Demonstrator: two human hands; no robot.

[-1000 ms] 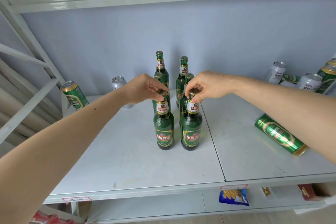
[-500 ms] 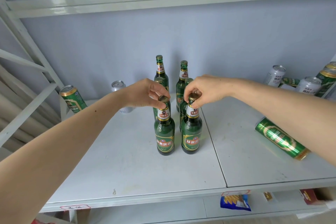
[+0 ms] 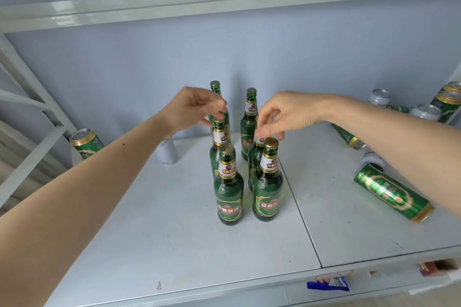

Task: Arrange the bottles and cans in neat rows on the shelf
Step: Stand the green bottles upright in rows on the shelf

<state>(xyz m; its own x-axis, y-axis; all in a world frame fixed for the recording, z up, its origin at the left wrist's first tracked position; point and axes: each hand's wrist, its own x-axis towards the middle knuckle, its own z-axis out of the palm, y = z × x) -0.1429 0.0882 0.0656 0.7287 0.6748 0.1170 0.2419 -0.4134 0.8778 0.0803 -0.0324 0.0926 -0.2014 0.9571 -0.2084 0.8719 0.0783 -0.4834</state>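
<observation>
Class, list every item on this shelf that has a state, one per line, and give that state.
Six green bottles: upright, capped, two rows of three.
Large green can: lying on its side.
White can: upright.
Green can at left: tilted.
Left hand: above the bottles, fingers loosely curled, empty.
Right hand: likewise, empty.

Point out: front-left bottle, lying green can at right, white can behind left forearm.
front-left bottle (image 3: pixel 229 209), head view, body label.
lying green can (image 3: pixel 391 192), head view, mid side wall.
white can (image 3: pixel 167 154), head view, visible side.
</observation>
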